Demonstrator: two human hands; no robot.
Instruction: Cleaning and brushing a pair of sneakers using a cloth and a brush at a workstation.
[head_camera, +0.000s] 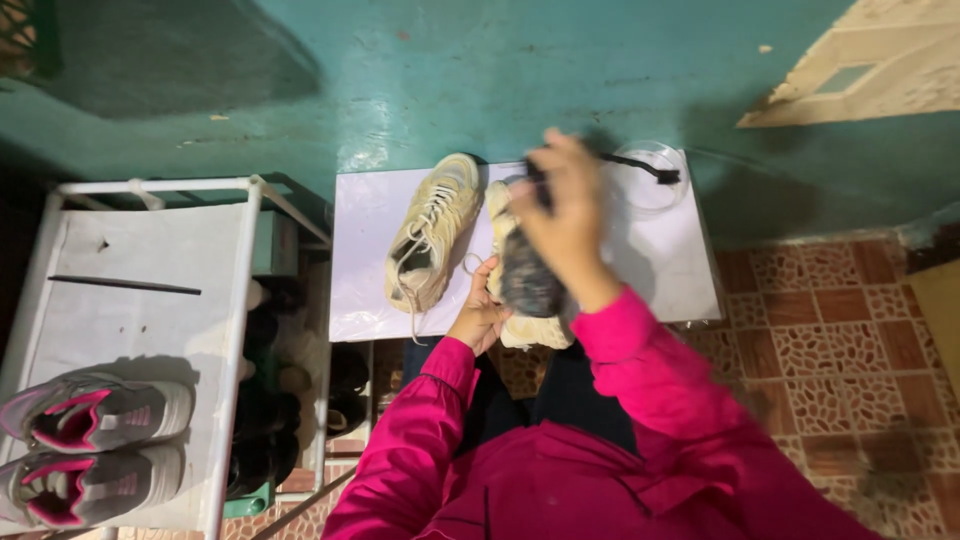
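A green wall (480, 70) fills the top of the view, with patterned red floor tiles (830, 310) below it on the right. At the left stands a white shoe rack (130, 260); its top shelf holds a pair of grey and pink sneakers (95, 445) side by side and a thin dark stick (125, 285). The lower shelves hold dark shoes (265, 420), too shadowed to tell apart. The rack's left and bottom edges are cut off by the frame.

In the middle is a small white table (680, 270). On it lies one cream sneaker (432, 235), toe toward the wall, laces loose and one trailing over the near edge. At the far right corner sits a clear round container (655, 185), hard to make out, with a dark brush handle (640, 165) lying across it.

The person wears a bright pink top (620, 450).

The second cream sneaker (520, 320) is at the table's near edge, lifted at its heel. It looks grubby, and much of it is hidden behind the right arm. The left hand (480, 310) grips it from the side, fingers curled around its edge. The right hand (565, 215) is raised over the shoe and blurred; its fingers are closed on a dark cloth (528, 280) that hangs down over the shoe's middle.
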